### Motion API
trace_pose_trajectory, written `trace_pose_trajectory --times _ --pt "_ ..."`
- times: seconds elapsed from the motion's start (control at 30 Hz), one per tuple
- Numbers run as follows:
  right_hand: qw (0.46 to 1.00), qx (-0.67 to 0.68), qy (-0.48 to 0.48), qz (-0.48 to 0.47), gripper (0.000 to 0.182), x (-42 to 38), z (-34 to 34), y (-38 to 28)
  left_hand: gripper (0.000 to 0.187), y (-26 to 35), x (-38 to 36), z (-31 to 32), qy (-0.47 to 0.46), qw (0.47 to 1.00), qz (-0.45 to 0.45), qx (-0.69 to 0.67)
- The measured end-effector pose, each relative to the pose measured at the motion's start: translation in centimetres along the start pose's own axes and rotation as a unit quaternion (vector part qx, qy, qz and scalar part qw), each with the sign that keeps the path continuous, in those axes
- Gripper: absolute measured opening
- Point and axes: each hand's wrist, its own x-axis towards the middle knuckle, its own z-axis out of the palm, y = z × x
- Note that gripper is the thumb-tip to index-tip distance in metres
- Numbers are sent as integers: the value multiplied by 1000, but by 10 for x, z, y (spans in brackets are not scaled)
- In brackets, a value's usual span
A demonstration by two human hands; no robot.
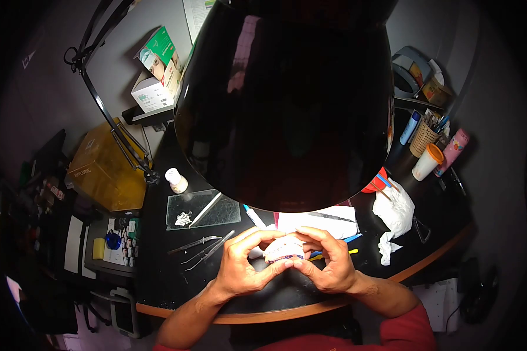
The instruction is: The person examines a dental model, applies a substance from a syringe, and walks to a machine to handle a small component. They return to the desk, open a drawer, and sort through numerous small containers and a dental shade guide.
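Note:
Both hands meet near the front of the black table, around a small whitish, rounded object (284, 250) with a dark bluish-red band along its lower edge. My left hand (249, 261) grips its left side, thumb below and fingers over the top. From the right, my right hand (329, 261) holds it the same way, its thumb tip close to the left thumb. The fingers cover the object's sides, and its fine detail is too small to make out. Behind the hands lies a white sheet (334, 219), with blue and yellow sticks partly hidden by the right hand.
A large black lamp shade (287, 105) hangs over the table's back. Left stand a glass plate (219, 213), tweezers (208, 253) and a small white bottle (176, 181). Crumpled tissue (394, 210), an orange-lidded cup (428, 162) and a pen holder (425, 139) are at right.

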Motion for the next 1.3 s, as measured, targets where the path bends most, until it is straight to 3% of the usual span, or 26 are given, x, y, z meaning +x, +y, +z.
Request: trace_pose_trajectory --times 0.53,0.67,0.73,0.77,0.83,0.87,1.27,1.3 --pt "1000 -2 -13 -12 68 2 0 -2 39 -7 -2 -2 -99 993 1 -66" --pt "1000 -8 -9 23 67 -1 -1 -5 37 -7 1 -3 -96 993 41 -62" --pt "997 -73 -16 9 65 -3 -5 -7 37 -4 3 10 -104 990 61 -77" --pt "996 -67 19 -51 64 -2 0 4 38 -4 -3 1 -71 994 47 -64" --pt "998 -25 47 30 65 -8 1 6 37 -9 -3 2 -74 991 57 -92" --pt "999 -30 -3 29 64 -11 -6 10 36 -11 -3 3 -64 992 55 -95" --pt "997 3 -10 83 64 -7 -1 -8 31 -18 -7 3 -60 989 49 -124" --pt "997 11 48 65 64 -6 7 -6 31 -16 -7 2 -64 988 49 -129"
